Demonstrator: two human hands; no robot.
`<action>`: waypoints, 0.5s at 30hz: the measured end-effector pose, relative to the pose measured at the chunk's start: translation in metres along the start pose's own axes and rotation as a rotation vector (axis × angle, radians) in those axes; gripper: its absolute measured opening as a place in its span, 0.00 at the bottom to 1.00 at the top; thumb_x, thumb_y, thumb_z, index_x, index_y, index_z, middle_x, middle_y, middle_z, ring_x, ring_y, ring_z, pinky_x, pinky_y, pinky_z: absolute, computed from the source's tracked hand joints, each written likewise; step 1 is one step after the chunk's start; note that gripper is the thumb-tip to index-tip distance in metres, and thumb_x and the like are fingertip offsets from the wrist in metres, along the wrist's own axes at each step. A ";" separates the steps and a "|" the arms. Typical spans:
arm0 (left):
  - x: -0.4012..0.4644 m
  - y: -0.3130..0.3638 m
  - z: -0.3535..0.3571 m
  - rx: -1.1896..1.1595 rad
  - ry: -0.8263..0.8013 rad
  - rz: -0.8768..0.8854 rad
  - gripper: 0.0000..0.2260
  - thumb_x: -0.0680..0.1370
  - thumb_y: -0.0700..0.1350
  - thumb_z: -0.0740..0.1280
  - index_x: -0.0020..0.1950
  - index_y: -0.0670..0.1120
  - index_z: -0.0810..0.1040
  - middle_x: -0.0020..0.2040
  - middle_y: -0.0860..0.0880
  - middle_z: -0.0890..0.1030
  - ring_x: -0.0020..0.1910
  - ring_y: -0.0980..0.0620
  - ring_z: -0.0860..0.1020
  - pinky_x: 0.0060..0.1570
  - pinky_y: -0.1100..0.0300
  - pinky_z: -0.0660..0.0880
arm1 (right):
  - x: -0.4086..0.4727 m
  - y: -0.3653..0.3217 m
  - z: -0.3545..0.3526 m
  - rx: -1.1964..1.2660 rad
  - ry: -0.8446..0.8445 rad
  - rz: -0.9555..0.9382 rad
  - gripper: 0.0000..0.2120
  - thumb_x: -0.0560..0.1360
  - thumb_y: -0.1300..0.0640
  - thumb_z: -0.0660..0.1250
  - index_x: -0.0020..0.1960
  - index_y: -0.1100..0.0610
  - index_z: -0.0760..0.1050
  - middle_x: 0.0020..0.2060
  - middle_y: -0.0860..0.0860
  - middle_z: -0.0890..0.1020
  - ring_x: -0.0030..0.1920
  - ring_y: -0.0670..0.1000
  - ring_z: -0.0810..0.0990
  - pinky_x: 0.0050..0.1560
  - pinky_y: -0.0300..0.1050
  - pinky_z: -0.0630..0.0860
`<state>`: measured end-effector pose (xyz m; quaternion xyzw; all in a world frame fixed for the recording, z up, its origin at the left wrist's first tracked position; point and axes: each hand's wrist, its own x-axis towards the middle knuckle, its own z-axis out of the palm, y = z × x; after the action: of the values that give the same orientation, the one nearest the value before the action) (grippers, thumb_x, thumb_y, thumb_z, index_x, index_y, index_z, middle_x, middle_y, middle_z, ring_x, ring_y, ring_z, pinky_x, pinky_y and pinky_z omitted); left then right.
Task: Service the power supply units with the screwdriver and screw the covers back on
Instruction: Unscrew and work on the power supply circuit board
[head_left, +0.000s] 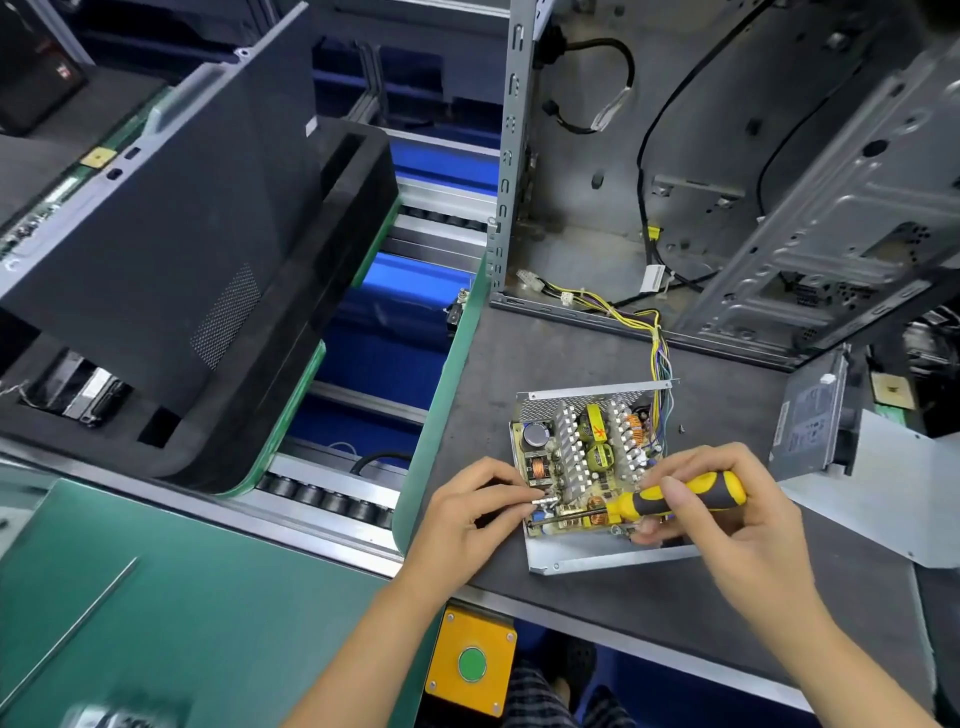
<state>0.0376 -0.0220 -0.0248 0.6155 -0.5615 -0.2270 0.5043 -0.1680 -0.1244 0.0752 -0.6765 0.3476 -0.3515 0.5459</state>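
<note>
- The right hand (727, 499) has its fingers and thumb curled round the yellow-and-black handle of the screwdriver (670, 501), which lies nearly level with its shaft pointing left across the near part of the circuit board.
- The left hand (467, 512) pinches a small silvery part at the board's near left corner between thumb and fingertips; what the part is cannot be told.
- Both hands work over the open power supply unit (587, 467), which lies on the grey worktop (597, 613) with its cover off, showing heatsinks, coils and a capacitor inside its metal tray.
- A bundle of yellow and coloured wires (657, 343) runs from the unit's far right corner into the open computer case (727, 182) standing at the far right.
- A small dark screw (681, 429) lies on the worktop just right of the unit.
- Right of that, a grey metal cover (810, 415) stands upright.
- Near the front edge, a yellow box with a green button (471, 662) is mounted under the bench.
- To the left, a black panel (171, 249) leans in a foam tray.
</note>
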 end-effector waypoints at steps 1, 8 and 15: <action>0.000 0.000 0.000 0.010 -0.016 0.009 0.08 0.78 0.41 0.71 0.55 0.45 0.85 0.49 0.52 0.79 0.50 0.55 0.78 0.50 0.61 0.76 | 0.000 0.000 0.000 0.013 0.018 0.007 0.02 0.74 0.56 0.67 0.44 0.50 0.74 0.43 0.54 0.81 0.31 0.59 0.82 0.31 0.50 0.81; 0.008 -0.005 -0.003 0.031 -0.098 0.024 0.09 0.78 0.44 0.71 0.57 0.47 0.85 0.48 0.52 0.76 0.48 0.53 0.77 0.44 0.55 0.76 | -0.001 0.005 -0.002 0.016 0.079 0.009 0.03 0.74 0.58 0.66 0.43 0.53 0.73 0.40 0.54 0.81 0.28 0.59 0.81 0.29 0.51 0.81; 0.007 -0.007 -0.001 0.059 -0.073 0.093 0.09 0.78 0.45 0.69 0.55 0.44 0.86 0.46 0.51 0.78 0.45 0.54 0.78 0.43 0.58 0.76 | -0.004 0.007 -0.002 0.013 0.071 -0.016 0.03 0.74 0.58 0.66 0.42 0.53 0.73 0.39 0.53 0.81 0.26 0.59 0.80 0.28 0.53 0.80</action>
<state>0.0435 -0.0292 -0.0289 0.5946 -0.6142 -0.2089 0.4750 -0.1723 -0.1234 0.0687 -0.6629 0.3590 -0.3821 0.5345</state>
